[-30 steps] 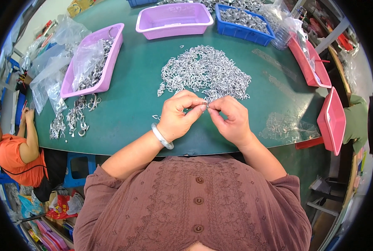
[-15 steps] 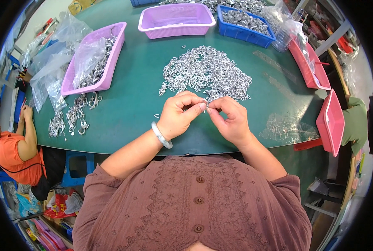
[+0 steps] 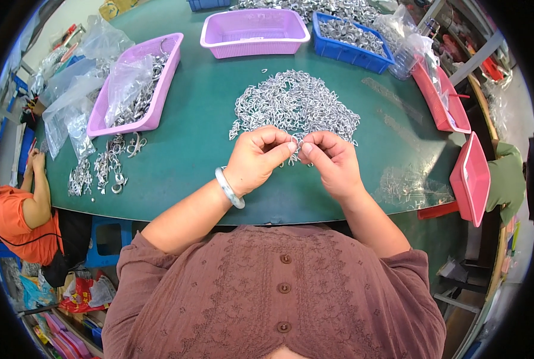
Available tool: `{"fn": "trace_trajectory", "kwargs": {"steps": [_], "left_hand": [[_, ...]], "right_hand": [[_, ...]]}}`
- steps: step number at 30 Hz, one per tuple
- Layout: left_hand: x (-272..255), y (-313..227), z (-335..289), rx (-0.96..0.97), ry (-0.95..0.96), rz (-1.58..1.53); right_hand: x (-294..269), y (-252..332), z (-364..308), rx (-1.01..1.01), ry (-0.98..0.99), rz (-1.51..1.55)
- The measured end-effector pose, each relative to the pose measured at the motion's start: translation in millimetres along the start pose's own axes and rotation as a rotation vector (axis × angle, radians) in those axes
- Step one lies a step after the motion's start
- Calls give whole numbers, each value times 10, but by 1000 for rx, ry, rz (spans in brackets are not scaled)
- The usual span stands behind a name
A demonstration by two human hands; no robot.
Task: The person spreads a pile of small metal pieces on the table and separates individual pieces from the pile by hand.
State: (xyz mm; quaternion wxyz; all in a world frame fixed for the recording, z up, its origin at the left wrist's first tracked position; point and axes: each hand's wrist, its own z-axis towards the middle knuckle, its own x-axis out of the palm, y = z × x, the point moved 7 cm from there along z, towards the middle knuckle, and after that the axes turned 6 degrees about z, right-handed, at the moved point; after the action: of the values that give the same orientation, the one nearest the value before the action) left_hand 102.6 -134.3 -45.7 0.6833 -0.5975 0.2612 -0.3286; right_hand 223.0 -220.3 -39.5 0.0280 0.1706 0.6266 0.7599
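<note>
Both hands meet just in front of a pile of small silver metal links (image 3: 294,99) on the green table. My left hand (image 3: 256,158) is closed in a pinch of thumb and forefinger, with a pale bangle around its wrist. My right hand (image 3: 334,160) pinches close beside it, thumb against forefinger. A small silver metal link (image 3: 297,142) shows between the two sets of fingertips, mostly covered by them. Below the fingertips, a few more links lie near the edge of the pile.
A lilac basket (image 3: 255,51) and a blue basket of metal parts (image 3: 362,57) stand behind the pile. On the left, a lilac tray (image 3: 172,72) holds metal parts and plastic bags. Red-pink baskets (image 3: 471,179) line the right edge. A person in orange (image 3: 21,224) sits at the left.
My fingertips have drawn slightly apart, and my right hand has turned a little more upright. More links show below the fingers. The whole view has shifted slightly.
</note>
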Motion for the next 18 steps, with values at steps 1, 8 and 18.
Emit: {"fn": "trace_trajectory", "kwargs": {"steps": [1,8,18], "left_hand": [[-10,-25,21,5,0,0],[-146,-143,252,47,35,89],[-372,-73,378,101,-15,121]], "right_hand": [[5,9,26,11,10,13],[67,98,293,26,29,40],[125,-62,583,61,70,-25]]}}
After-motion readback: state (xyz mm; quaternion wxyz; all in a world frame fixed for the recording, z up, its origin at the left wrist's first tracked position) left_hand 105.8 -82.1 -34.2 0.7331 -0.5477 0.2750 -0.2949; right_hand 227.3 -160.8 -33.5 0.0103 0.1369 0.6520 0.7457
